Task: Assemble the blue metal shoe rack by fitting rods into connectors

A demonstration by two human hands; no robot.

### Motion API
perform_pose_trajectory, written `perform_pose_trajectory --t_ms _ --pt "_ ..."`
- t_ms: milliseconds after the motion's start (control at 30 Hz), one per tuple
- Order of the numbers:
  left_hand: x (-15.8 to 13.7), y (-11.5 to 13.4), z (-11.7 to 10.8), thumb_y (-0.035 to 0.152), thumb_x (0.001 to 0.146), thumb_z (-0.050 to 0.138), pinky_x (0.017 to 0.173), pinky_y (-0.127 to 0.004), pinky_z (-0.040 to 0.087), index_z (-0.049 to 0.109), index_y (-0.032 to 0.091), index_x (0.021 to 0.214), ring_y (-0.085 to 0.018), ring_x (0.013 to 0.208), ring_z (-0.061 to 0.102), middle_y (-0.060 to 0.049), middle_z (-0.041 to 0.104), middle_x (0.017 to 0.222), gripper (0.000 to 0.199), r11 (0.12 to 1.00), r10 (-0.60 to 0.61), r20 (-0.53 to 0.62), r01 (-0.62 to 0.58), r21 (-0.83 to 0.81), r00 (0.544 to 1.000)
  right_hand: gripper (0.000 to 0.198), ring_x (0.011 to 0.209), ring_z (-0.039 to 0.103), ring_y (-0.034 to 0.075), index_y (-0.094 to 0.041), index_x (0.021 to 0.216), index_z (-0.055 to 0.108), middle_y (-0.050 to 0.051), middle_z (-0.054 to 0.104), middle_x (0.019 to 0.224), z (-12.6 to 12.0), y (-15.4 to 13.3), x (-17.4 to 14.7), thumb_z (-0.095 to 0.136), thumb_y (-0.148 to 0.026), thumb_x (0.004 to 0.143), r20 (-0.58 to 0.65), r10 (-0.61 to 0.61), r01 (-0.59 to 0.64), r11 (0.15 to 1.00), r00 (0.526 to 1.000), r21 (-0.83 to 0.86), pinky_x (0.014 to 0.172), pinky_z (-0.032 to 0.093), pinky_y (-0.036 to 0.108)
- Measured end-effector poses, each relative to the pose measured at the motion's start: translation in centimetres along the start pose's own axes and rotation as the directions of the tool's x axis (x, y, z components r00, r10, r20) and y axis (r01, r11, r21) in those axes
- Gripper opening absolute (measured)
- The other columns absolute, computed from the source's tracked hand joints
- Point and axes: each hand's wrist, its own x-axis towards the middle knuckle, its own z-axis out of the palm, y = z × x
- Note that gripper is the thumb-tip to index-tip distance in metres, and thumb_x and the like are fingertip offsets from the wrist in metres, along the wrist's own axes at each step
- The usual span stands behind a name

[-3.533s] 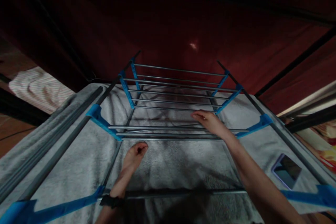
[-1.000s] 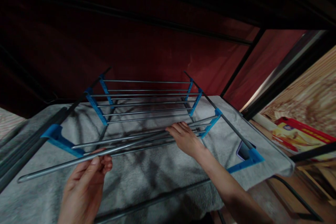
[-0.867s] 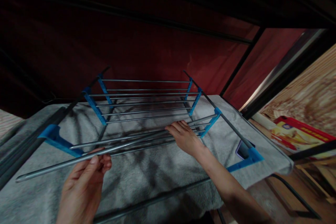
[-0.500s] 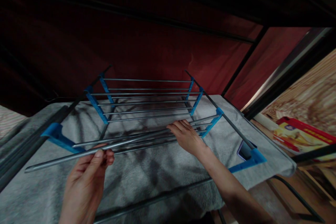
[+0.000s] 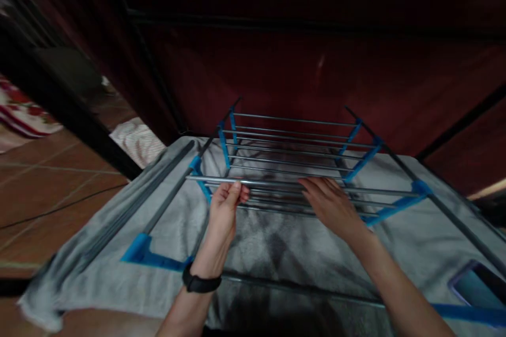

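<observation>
A metal tube [image 5: 269,183] runs crosswise in front of me, its right end at a blue plastic bracket [image 5: 421,188]. My left hand [image 5: 227,201] pinches it near the left end, thumb on top. Further right, my right hand [image 5: 330,204] lies over the same tube with the fingers curled onto it. That left end is beside another blue bracket [image 5: 194,163]. Both brackets belong to a rack of thin metal rods [image 5: 292,118] and dark side poles, lying on a grey blanket [image 5: 253,245]. Below the held tube, several thinner rods partly disappear behind my hands.
Grey poles [image 5: 142,202] lie along the blanket's left side. Nearer me are a blue corner piece [image 5: 140,254] and a dark crossbar [image 5: 300,287]. A phone [image 5: 479,283] rests at the lower right. A dark red panel [image 5: 284,63] stands behind; tiled floor [image 5: 59,189] shows at left.
The view has swung left. The tube's left end has moved from jutting out toward me to lying level beside the left bracket. Both hands stay on the tube.
</observation>
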Motion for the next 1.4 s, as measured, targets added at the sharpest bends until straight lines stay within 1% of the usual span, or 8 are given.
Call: perform_pose_trajectory --t_ms 167,333,567,733,1000,1133,1300,1400 --pt "0.6 -0.5 0.2 0.046 0.081 0.071 0.059 -0.024 0.041 0.059 0.018 0.074 -0.01 0.059 0.054 -0.001 0.064 0.07 0.031 0.999 0.029 0.014 -0.03 0.039 0.999 0.038 0.105 0.062 0.024 -0.016 0.136 0.054 0.012 0.065 0.121 1.5 0.4 0.8 0.042 -0.016 0.099 0.017 -0.048 0.048 0.999 0.999 -0.025 0.093 0.049 0.041" --pt "0.6 -0.5 0.5 0.048 0.082 0.07 0.06 -0.025 0.041 0.058 0.018 0.075 -0.011 0.06 0.054 -0.002 0.064 0.071 0.034 0.999 0.039 0.017 -0.039 0.024 0.999 0.044 0.102 0.062 0.023 -0.017 0.138 0.052 0.011 0.066 0.117 2.0 0.4 0.9 0.042 -0.009 0.096 0.043 -0.053 0.055 0.997 0.998 -0.054 0.092 0.05 0.039" --pt "0.7 -0.5 0.8 0.051 0.081 0.07 0.06 -0.025 0.041 0.058 0.017 0.076 -0.01 0.059 0.054 -0.002 0.064 0.07 0.036 1.0 0.018 0.015 -0.019 0.024 1.0 0.041 0.11 0.061 0.024 -0.017 0.139 0.05 0.011 0.063 0.126 2.3 -0.6 2.3 0.043 -0.017 0.099 0.005 -0.079 0.079 0.997 0.997 0.014 0.094 0.05 0.038" --pt "0.8 -0.5 0.8 0.051 0.081 0.07 0.059 -0.025 0.041 0.057 0.017 0.076 -0.011 0.058 0.054 -0.002 0.065 0.069 0.036 1.0 0.014 0.019 -0.015 0.027 1.0 0.048 0.1 0.064 0.022 -0.02 0.141 0.049 0.009 0.066 0.115 3.0 -1.1 3.1 0.042 -0.01 0.095 0.039 -0.061 0.06 0.998 0.997 0.017 0.087 0.051 0.036" --pt "0.7 -0.2 1.1 0.054 0.08 0.069 0.061 -0.026 0.042 0.057 0.018 0.076 -0.012 0.06 0.056 -0.003 0.066 0.072 0.038 1.0 0.002 0.015 -0.003 0.031 1.0 0.046 0.098 0.063 0.023 -0.02 0.138 0.049 0.008 0.065 0.111 3.5 -0.8 3.0 0.04 -0.007 0.095 0.075 -0.045 0.044 0.999 0.996 0.009 0.086 0.049 0.035" --pt "0.7 0.2 0.1 0.053 0.081 0.069 0.059 -0.026 0.04 0.06 0.018 0.077 -0.013 0.059 0.054 -0.002 0.063 0.069 0.036 0.993 0.038 0.026 -0.04 0.108 0.999 0.047 0.098 0.062 0.023 -0.021 0.137 0.05 0.007 0.065 0.109 3.7 -0.6 3.0 0.041 -0.005 0.094 0.075 -0.046 0.046 0.999 0.996 0.004 0.085 0.049 0.035" --pt "0.5 1.1 -2.5 0.045 0.087 0.066 0.062 -0.025 0.04 0.067 0.019 0.084 -0.014 0.066 0.054 -0.001 0.06 0.07 0.026 0.898 0.296 -0.108 -0.238 0.371 0.949 0.048 0.099 0.062 0.023 -0.021 0.137 0.051 0.008 0.064 0.113 3.6 -0.6 3.0 0.043 -0.004 0.093 0.051 -0.04 0.041 0.999 0.998 -0.02 0.084 0.049 0.035" --pt "1.0 1.5 -3.3 0.049 0.089 0.063 0.061 -0.025 0.042 0.064 0.018 0.09 -0.013 0.066 0.056 -0.002 0.063 0.076 0.031 0.94 0.24 -0.168 -0.186 0.285 0.956 0.047 0.098 0.062 0.023 -0.02 0.137 0.051 0.008 0.064 0.11 3.5 -0.7 3.0 0.043 -0.004 0.093 0.065 -0.038 0.039 0.999 0.997 -0.028 0.085 0.049 0.035"
